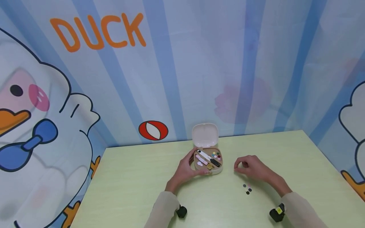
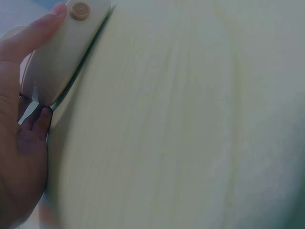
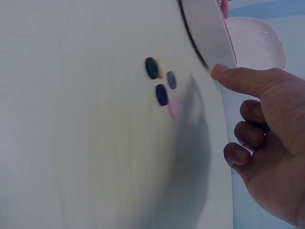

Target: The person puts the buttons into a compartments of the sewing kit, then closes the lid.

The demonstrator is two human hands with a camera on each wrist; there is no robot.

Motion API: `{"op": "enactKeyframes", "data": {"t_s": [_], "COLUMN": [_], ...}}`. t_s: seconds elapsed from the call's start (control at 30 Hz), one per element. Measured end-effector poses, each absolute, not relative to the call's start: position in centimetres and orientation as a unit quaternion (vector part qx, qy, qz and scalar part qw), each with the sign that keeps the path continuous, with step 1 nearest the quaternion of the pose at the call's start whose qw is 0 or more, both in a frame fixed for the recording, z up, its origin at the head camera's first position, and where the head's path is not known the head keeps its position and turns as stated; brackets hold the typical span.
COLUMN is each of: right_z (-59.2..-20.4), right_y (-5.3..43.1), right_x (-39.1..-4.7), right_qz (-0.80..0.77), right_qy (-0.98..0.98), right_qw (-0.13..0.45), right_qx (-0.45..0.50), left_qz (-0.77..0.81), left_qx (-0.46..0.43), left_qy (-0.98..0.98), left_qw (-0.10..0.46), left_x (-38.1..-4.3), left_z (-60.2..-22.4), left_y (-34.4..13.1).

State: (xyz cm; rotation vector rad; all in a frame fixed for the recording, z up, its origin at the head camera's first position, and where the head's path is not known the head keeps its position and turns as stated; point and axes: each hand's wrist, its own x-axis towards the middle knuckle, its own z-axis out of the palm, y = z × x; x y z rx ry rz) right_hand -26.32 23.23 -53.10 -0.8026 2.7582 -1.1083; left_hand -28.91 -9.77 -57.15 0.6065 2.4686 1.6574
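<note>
A small sewing kit box (image 1: 217,171) stands on the table with its white lid (image 1: 205,135) raised. My left hand (image 1: 185,169) grips its left side, the thumb along the front wall near a round tan catch (image 2: 80,11). Inside lie a white and black tool (image 1: 209,157), a pink tool (image 1: 201,159) and several coloured buttons (image 1: 216,155). To the right of the box, my right hand (image 1: 254,167) is raised over the table. Its fingertips pinch a tiny yellow piece, seemingly a button (image 3: 212,74), mostly hidden by the finger.
Several loose buttons, among them a dark one (image 3: 162,95) and a pink one (image 3: 173,108), lie on the pale table (image 1: 137,190) below my right hand. A blue striped curtain (image 1: 196,63) with duck drawings hangs behind the table's back edge.
</note>
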Motion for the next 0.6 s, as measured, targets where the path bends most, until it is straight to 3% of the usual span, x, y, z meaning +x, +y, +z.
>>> {"op": "enactKeyframes", "data": {"t_s": [0.4,0.6], "right_z": [-51.6,-51.7], "right_y": [21.6,20.5], "right_x": [-29.1,-30.1], "right_qz": [-0.389,-0.403], "right_qy": [0.888,0.884], "right_qw": [0.004,0.005], "right_qx": [-0.247,-0.236], "left_qz": [0.552,0.556], "left_qx": [0.21,0.208], "left_qy": [0.806,0.802], "left_qw": [0.045,0.058], "left_x": [-28.9,-27.7], "left_z": [-57.0,-54.6], "left_y": [-9.8,-9.4]}}
